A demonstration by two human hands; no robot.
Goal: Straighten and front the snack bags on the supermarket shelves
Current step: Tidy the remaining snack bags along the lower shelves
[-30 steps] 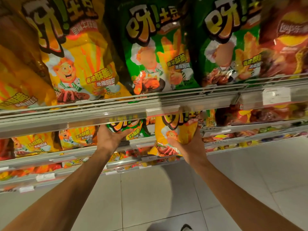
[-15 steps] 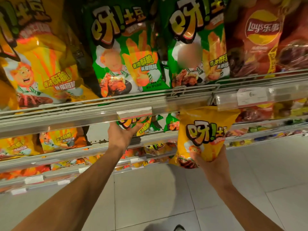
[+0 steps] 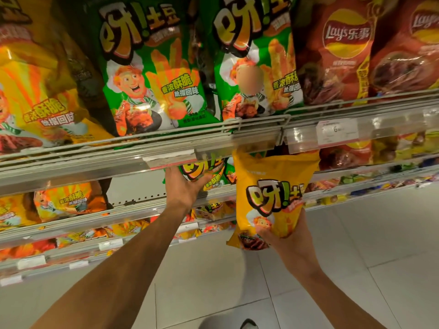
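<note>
Yellow chip bag [image 3: 273, 198] was out of the rack, gripped at its lower end by rt hand [image 3: 285, 236]; lt hand [image 3: 183, 188] clasped green bag [image 3: 202, 172] on 2nd shelf; upper row fronted, lower rows pending.

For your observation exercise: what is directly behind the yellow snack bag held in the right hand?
Behind the yellow snack bag lie the lower shelf edge and part of a green bag; whatever else sits behind it is covered.
</note>
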